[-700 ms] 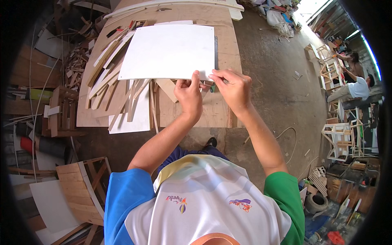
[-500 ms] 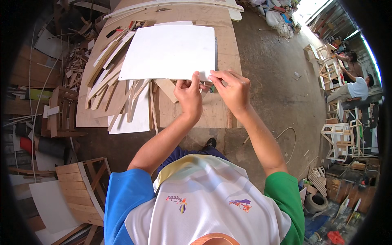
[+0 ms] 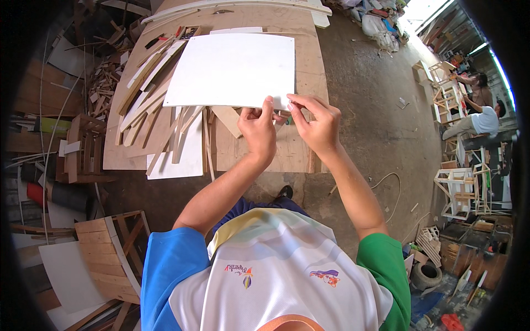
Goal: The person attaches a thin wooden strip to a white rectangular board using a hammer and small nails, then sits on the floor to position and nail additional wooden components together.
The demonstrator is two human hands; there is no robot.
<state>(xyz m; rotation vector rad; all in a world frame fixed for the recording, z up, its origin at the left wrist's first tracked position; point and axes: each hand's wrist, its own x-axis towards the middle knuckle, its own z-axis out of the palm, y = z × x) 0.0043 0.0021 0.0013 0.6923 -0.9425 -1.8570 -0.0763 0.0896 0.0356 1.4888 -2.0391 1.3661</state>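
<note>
A white rectangular panel with small dark dots at its corners lies over the wooden worktable. My left hand grips its near edge close to the right corner, thumb on top and fingers curled beneath. Right beside it, my right hand pinches thumb and forefinger together at that same corner. Whatever sits between those fingertips is too small to make out. Loose wooden strips lie fanned out on the table at the panel's left, some partly hidden under it.
The plywood worktable stands in front of me. A white board juts past its near edge. Long white strips lie along the far side. Wooden frames and two people are at the right; a slatted wooden piece stands lower left.
The panel and both hands have shifted slightly to the right in the picture. My right fingertips are now a little farther out at the corner, still pinched; the left grip stays the same.
</note>
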